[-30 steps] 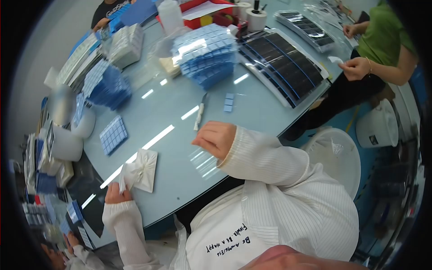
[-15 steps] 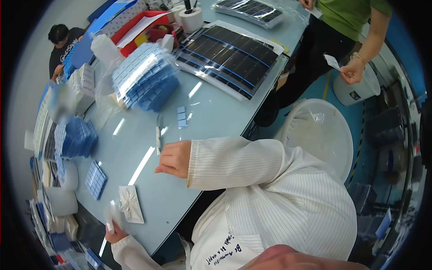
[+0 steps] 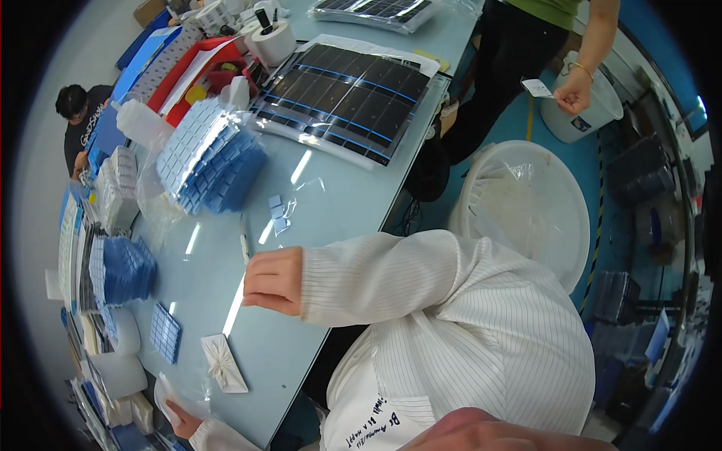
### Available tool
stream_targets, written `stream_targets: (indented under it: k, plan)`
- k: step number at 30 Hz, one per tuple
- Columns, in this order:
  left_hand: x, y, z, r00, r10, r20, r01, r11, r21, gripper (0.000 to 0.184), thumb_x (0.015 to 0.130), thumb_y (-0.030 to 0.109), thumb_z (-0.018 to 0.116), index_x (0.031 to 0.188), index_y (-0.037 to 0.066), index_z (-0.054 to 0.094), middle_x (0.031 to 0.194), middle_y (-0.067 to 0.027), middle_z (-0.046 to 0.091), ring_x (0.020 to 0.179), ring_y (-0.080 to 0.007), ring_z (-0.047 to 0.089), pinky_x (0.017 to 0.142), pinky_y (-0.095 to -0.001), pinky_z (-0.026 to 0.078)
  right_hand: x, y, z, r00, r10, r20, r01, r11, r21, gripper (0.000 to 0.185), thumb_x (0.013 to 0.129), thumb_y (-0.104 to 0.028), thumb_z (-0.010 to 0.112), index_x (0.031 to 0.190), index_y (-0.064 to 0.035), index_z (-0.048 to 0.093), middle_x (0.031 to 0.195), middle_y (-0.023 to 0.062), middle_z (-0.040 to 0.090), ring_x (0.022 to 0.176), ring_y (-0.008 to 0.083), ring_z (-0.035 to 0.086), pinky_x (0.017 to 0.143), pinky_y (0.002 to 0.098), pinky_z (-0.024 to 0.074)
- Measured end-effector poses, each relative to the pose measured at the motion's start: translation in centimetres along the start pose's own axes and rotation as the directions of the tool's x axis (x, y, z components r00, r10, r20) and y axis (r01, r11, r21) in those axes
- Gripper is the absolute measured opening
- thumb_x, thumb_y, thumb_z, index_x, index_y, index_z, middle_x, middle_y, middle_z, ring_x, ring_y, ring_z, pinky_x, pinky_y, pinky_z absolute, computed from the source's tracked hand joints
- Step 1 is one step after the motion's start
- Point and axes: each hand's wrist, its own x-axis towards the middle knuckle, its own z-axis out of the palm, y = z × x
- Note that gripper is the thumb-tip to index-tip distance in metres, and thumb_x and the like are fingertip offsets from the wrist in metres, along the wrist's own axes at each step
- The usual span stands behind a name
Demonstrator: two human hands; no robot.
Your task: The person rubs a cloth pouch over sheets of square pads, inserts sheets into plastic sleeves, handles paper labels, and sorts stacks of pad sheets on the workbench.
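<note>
My left hand is at the table's lower left edge, its fingers closed on a thin clear plastic bag. My right hand rests on the glass table with fingers curled together; what they hold, if anything, is hidden. A white pen-like tool lies just beyond it. Small light-blue squares lie farther up beside a clear film. Between my hands lies a white pleated packet, with a small blue grid sheet to its left.
Stacked blue blocks and a black panel sheet occupy the table's far part. A large white bin stands at my right. One co-worker's hand holds a small card; another person is at the far left.
The view has swung right, so table items appear farther left. My left hand has moved with the clear bag away from the pleated packet, toward the table's edge.
</note>
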Motion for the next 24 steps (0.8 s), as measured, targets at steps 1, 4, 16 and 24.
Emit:
stream_targets:
  k: [1,4,16,24]
  plan:
    - [-0.1,0.2,0.2,0.999,0.026,-0.038,-0.027,0.999,-0.024,0.045,0.095,0.05,0.05,0.116,0.016,0.068,0.088,-0.0245,0.069,0.073,-0.0332,0.067,0.065,-0.0393,0.05,0.0,-0.2,-0.5,0.965,-0.09,-0.247,0.102,0.994,0.033,0.006,0.083,-0.008,0.069,0.081,-0.0051,0.063,0.083,0.0077,0.064,0.08,0.0249,0.063,0.07,0.0357,0.0531]
    - [1.7,-2.6,1.3,0.993,0.099,-0.068,-0.1,0.995,-0.01,0.045,0.094,0.052,0.049,0.117,0.018,0.068,0.088,-0.0247,0.069,0.073,-0.0352,0.066,0.065,-0.0409,0.05,-2.0,-0.4,-5.8,0.898,-0.025,-0.439,-0.004,0.998,-0.066,0.012,0.084,0.002,0.063,0.097,0.0,0.062,0.1,0.0132,0.066,0.089,0.0264,0.065,0.075,0.0305,0.0518]
    - [4.0,-6.3,6.1,0.969,-0.163,-0.186,0.174,0.984,0.044,0.071,0.083,0.065,0.057,0.099,-0.004,0.07,0.088,-0.0313,0.066,0.076,-0.0412,0.065,0.071,-0.0465,0.052,-13.0,9.7,-27.3,-0.236,0.125,-0.964,-0.396,0.893,0.213,0.068,0.079,-0.022,0.08,0.127,0.0027,0.038,0.104,0.0141,0.061,0.087,0.0181,0.061,0.064,0.0298,0.0569]
    - [4.2,-5.9,6.4,0.964,-0.216,-0.154,0.225,0.974,0.041,0.072,0.083,0.065,0.059,0.098,-0.004,0.07,0.087,-0.0308,0.067,0.077,-0.0408,0.065,0.071,-0.0468,0.052,-11.7,9.2,-30.6,-0.346,0.301,-0.889,-0.125,0.924,0.361,0.044,0.089,-0.026,0.069,0.119,0.0022,0.052,0.108,0.0146,0.066,0.086,0.0206,0.065,0.075,0.0325,0.0549]
